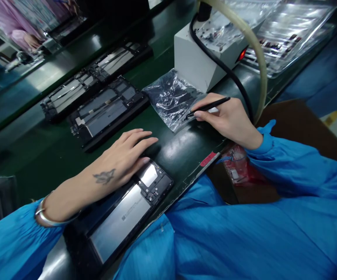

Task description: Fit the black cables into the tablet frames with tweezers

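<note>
On green bench [182,149], pinches black pen-like tool [210,105] in right hand [226,118] at clear bag [171,97] farther right, spreads left hand [127,155], gripping nothing visible, over near device [127,217], and risks dragging bag by snagging it or scratching device through careless tool contact.

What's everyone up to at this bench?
A person in blue sleeves is at a green bench. Their right hand holds a black pen-like tool, its tip at a clear plastic bag. Their left hand lies over the far edge of the nearest opened device. More opened devices lie beyond.
</note>
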`<action>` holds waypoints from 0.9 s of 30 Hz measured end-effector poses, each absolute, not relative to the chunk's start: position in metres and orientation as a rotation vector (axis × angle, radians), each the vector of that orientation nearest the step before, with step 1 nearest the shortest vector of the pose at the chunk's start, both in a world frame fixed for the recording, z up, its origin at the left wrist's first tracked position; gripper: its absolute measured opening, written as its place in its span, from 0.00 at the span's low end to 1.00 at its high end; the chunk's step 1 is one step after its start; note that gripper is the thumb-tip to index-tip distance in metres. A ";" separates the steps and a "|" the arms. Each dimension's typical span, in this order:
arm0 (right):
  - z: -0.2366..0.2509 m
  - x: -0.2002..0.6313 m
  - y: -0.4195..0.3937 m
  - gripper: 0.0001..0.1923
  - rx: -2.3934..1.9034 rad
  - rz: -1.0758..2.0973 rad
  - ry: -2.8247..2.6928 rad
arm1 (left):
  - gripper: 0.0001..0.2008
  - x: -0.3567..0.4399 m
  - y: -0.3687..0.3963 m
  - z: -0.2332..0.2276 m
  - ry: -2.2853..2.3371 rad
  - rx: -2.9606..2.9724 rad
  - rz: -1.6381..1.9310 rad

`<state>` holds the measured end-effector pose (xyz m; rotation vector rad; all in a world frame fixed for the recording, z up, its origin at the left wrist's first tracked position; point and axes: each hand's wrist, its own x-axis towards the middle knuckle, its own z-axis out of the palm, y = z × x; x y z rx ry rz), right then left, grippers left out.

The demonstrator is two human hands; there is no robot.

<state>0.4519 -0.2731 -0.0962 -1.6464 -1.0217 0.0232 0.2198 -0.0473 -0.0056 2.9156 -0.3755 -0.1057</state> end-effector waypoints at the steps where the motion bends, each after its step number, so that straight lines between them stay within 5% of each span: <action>1: -0.096 0.452 -0.273 0.15 -1.653 0.021 -1.020 | 0.23 0.216 -0.044 -0.006 -0.360 2.910 -0.096; 7: -0.097 0.451 -0.273 0.14 -1.588 0.005 -1.003 | 0.22 0.213 -0.046 0.008 -0.402 2.922 -0.074; 13: -0.080 0.432 -0.346 0.04 -1.587 -0.226 -0.943 | 0.17 0.282 -0.107 0.027 -1.001 3.208 -0.281; 17: -0.088 0.421 -0.426 0.19 -1.582 -0.673 -1.130 | 0.15 0.363 -0.175 0.007 -1.501 3.032 -0.125; 22: -0.125 0.441 -0.484 0.07 -1.335 -1.029 -0.439 | 0.25 0.440 -0.286 -0.027 -0.839 2.391 -0.169; 27: -0.153 0.483 -0.500 0.19 -1.270 -0.786 -0.252 | 0.28 0.451 -0.346 -0.035 -0.637 2.133 -0.334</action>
